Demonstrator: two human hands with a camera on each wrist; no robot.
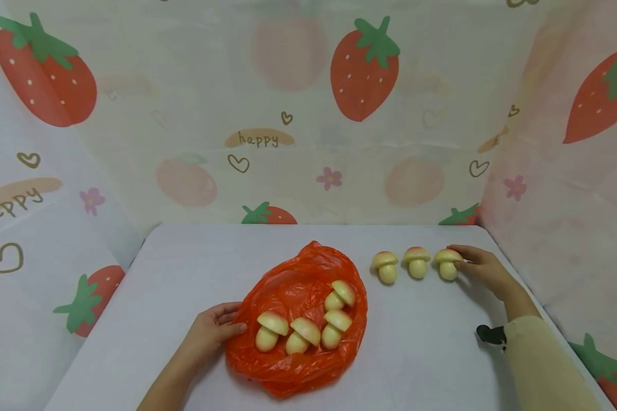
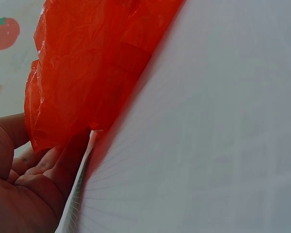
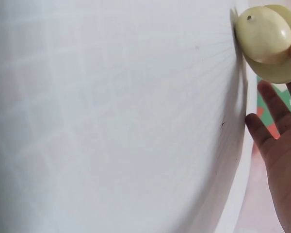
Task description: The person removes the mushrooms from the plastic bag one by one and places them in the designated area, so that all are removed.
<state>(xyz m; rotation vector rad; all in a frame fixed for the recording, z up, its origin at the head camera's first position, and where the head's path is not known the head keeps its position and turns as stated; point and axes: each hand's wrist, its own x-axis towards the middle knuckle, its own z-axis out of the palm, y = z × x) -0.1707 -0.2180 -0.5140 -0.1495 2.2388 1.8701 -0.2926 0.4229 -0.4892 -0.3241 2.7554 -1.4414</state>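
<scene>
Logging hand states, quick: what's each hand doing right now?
Left hand: holding the red plastic bag by its edge.
Right hand: pinching the rightmost mushroom of the row between thumb and fingers.

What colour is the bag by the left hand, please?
The bag is orange-red; it shows best in the head view.

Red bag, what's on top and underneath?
Four mushroom-shaped pieces rest on the red bag. Underneath is the white table; anything else the plastic or its folds cover can't be seen.
</scene>
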